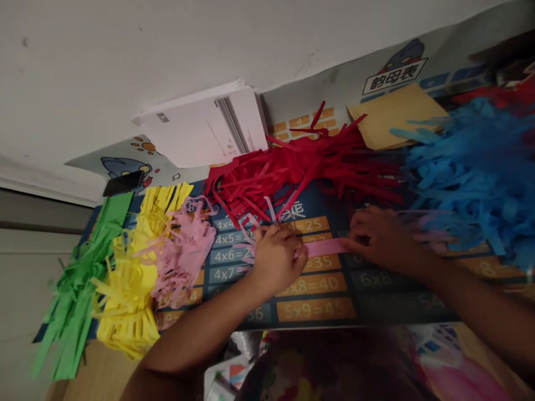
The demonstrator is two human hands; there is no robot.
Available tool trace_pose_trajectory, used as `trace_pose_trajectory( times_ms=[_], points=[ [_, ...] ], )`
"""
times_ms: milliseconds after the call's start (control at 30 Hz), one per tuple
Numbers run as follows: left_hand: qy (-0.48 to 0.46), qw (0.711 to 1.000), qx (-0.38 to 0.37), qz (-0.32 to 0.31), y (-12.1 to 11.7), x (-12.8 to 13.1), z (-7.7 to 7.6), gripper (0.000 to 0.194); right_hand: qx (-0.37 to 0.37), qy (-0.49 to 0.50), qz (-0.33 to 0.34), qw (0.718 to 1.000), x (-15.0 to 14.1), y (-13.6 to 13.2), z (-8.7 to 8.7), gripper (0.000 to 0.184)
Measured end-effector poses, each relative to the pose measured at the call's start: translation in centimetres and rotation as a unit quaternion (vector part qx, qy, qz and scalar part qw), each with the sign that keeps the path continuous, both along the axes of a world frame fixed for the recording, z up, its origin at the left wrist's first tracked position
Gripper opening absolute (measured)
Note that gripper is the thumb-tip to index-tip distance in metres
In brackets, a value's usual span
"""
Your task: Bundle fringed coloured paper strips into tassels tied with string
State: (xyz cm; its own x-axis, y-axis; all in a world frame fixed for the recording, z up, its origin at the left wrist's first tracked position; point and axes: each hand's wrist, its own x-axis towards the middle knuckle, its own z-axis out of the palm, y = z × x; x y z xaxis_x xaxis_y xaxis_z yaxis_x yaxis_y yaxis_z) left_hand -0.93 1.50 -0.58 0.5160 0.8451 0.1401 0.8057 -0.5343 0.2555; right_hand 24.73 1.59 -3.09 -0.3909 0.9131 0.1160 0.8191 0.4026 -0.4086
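A pink strip of fringed paper (328,247) is stretched between my two hands above the printed table mat. My left hand (278,259) is closed on its left end, and thin pink fringes fan out past the knuckles. At the strip's other end, my right hand (378,239) pinches it between thumb and fingers. Just behind my hands lies a heap of red fringed paper (301,161). To the left of my left hand rests a bunch of pink fringed paper (184,245), beside a yellow bunch (134,278).
Green fringed paper (83,284) hangs over the table's left edge, near a dark phone (123,184). A white box (204,125) leans by the wall. Yellow-brown paper (395,114) and a large blue fringed heap (476,172) are at the right.
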Motion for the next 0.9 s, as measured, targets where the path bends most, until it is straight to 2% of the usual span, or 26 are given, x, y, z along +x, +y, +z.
trace_pose_trajectory(
  times_ms=[167,267,333,400,467,533,600,633,767,900],
  points=[
    [0.007,1.0,-0.017,0.008,0.0,0.1,0.1,0.027,-0.006,-0.013,-0.006,1.0,-0.3,0.0,0.0,0.03],
    [-0.002,1.0,-0.004,0.013,0.1,-0.3,-0.1,0.012,-0.003,-0.015,-0.022,1.0,0.0,0.1,0.0,0.025],
    [-0.003,0.999,0.037,-0.031,0.2,-0.8,-0.1,0.011,0.02,-0.024,-0.041,0.999,0.3,0.1,0.5,0.019],
    [0.031,0.989,0.08,-0.118,0.1,-1.1,0.2,0.016,0.071,-0.047,-0.045,0.995,0.4,-0.2,1.4,0.013],
    [0.092,0.97,0.111,-0.195,-0.1,-1.1,0.8,0.02,0.118,-0.082,0.014,0.99,-0.1,-0.8,2.5,0.008],
    [0.151,0.952,0.135,-0.228,-0.4,-0.8,1.5,0.022,0.132,-0.116,0.117,0.978,-0.9,-1.4,3.3,0.011],
    [0.183,0.945,0.15,-0.228,-0.6,-0.2,2.2,0.022,0.132,-0.142,0.198,0.961,-1.7,-1.7,3.5,0.013],
    [0.19,0.945,0.148,-0.222,-0.6,0.1,2.4,0.021,0.137,-0.15,0.215,0.955,-2.0,-1.7,3.3,0.014],
    [0.189,0.954,0.12,-0.2,-0.6,0.8,2.7,0.014,0.152,-0.153,0.204,0.955,-2.0,-1.0,2.2,0.015],
    [0.176,0.961,0.135,-0.166,-0.7,0.4,2.1,0.014,0.143,-0.146,0.177,0.963,-2.2,-1.0,2.5,0.012]
  ],
)
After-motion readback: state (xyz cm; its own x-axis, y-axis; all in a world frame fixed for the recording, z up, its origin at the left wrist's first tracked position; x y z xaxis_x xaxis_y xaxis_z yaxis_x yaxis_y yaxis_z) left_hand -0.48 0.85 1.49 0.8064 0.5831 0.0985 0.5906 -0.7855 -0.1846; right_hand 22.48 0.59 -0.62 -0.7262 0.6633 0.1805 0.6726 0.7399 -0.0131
